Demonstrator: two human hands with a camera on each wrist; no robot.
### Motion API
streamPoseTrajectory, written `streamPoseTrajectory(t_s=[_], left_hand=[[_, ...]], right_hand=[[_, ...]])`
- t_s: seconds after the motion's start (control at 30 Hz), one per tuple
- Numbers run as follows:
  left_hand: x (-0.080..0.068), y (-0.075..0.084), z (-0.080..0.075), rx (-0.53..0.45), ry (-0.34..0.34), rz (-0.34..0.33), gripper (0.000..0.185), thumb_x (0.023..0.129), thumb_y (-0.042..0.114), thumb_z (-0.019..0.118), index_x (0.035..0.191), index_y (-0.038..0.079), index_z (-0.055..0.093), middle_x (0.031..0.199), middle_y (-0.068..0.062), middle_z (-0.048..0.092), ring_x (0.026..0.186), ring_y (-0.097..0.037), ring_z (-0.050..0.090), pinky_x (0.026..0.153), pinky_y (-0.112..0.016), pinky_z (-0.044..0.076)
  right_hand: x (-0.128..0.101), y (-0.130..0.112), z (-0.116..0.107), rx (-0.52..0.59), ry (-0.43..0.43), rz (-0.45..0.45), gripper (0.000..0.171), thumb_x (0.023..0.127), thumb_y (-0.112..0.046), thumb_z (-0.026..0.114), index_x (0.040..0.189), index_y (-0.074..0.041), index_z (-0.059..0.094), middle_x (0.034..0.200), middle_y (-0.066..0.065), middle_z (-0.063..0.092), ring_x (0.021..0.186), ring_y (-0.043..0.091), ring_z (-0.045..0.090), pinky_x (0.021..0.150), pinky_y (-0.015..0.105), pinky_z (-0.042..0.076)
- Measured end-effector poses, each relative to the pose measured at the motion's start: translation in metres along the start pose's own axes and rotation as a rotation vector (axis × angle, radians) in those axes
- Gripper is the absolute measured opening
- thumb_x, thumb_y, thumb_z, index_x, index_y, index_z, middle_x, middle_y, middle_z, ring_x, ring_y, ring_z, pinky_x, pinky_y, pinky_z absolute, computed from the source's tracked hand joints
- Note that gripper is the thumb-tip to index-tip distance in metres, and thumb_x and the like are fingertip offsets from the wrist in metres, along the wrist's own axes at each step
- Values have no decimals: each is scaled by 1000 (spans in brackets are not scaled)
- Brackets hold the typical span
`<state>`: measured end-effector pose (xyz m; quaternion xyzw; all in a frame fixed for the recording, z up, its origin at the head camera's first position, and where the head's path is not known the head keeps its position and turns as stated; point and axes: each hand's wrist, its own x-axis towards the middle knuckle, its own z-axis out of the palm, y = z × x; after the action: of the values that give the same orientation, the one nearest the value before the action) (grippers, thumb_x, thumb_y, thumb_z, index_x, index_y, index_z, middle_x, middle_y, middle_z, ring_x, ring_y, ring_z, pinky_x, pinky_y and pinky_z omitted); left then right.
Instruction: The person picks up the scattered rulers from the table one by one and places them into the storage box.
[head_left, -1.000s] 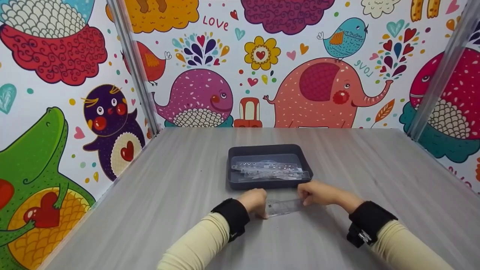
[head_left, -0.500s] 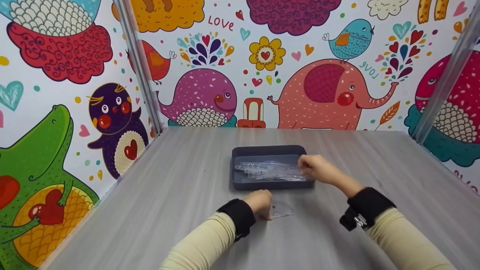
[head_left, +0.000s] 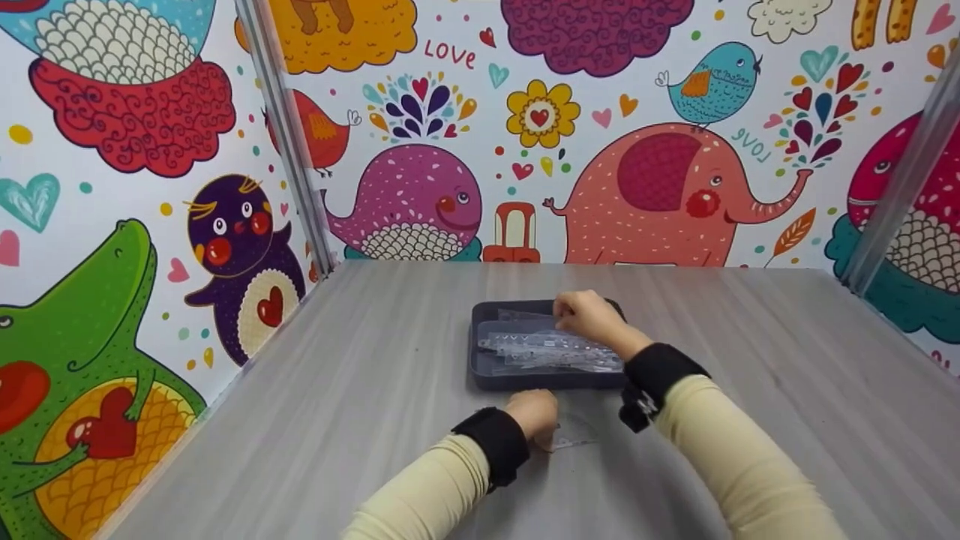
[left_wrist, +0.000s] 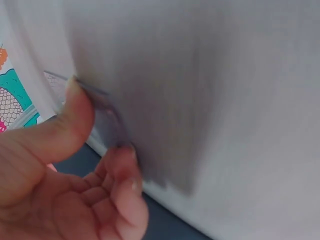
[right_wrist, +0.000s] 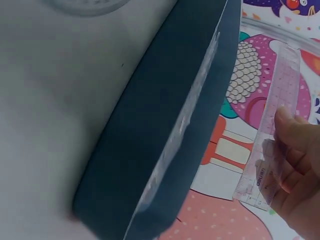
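My left hand (head_left: 534, 415) is low over the table just in front of a dark blue-grey tray (head_left: 510, 382). Its thumb and fingers pinch a clear protractor (head_left: 577, 433), whose curved edge shows to the right of the hand; part of it is hidden behind the fingers. Over the right part of the tray, my right hand (head_left: 592, 319) holds a clear plastic ruler (right_wrist: 283, 85) between thumb and fingers, raised above the rim. Several more clear rulers (head_left: 540, 352) lie heaped in the tray.
A grey wood-grain table (head_left: 375, 420) carries everything. Cartoon-printed panels (head_left: 420, 195) stand behind and at the sides, joined by metal corner posts (head_left: 289, 142). Black straps (head_left: 664, 371) are round both wrists.
My right hand has left the clear piece near the left hand and gone up and back, then leftward over the tray, carrying the ruler. The left hand keeps the protractor, nearly in place.
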<state>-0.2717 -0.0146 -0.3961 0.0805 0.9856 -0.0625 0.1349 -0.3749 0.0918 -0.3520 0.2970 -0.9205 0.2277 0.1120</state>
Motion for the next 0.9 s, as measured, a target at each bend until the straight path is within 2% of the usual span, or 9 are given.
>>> streamPoseTrajectory(t_s=[0.23, 0.37, 0.57, 0.73, 0.9], left_hand=[[2, -2, -2, -8, -11, -20, 46, 53, 28, 77, 92, 13, 59, 96, -1, 57, 85, -16, 53, 68, -29, 44], [3, -2, -2, -11, -22, 5, 42, 54, 28, 76, 91, 15, 58, 96, 1, 56, 86, -15, 52, 69, -28, 44], [3, -2, -4, -4, -11, 40, 42, 54, 26, 76, 91, 16, 59, 98, 1, 56, 88, -16, 52, 68, -29, 44], [0, -2, -3, 8, 0, 26, 44, 55, 29, 75, 94, 15, 59, 100, -1, 55, 89, -16, 51, 70, -30, 43], [-4, -1, 0, 48, 72, 59, 40, 55, 30, 75, 87, 11, 61, 89, -2, 58, 82, -16, 54, 64, -32, 44]], right_hand=[[18, -13, 25, 5, -92, 102, 10, 71, -6, 62, 80, -4, 59, 76, 6, 58, 69, 19, 53, 60, 33, 43], [20, -16, 35, -76, -159, 143, 10, 72, -5, 61, 82, -5, 60, 78, 6, 59, 69, 19, 54, 61, 32, 44], [15, -14, 41, -221, -201, 121, 21, 74, 5, 50, 87, -5, 63, 87, 9, 61, 77, 23, 57, 65, 34, 45], [10, -11, 45, -202, -229, 115, 26, 74, 6, 48, 92, -5, 63, 89, 11, 61, 79, 24, 57, 67, 35, 45], [7, -4, 48, -199, -240, 111, 26, 70, 2, 54, 93, -6, 64, 90, 10, 61, 82, 24, 57, 69, 36, 45]])
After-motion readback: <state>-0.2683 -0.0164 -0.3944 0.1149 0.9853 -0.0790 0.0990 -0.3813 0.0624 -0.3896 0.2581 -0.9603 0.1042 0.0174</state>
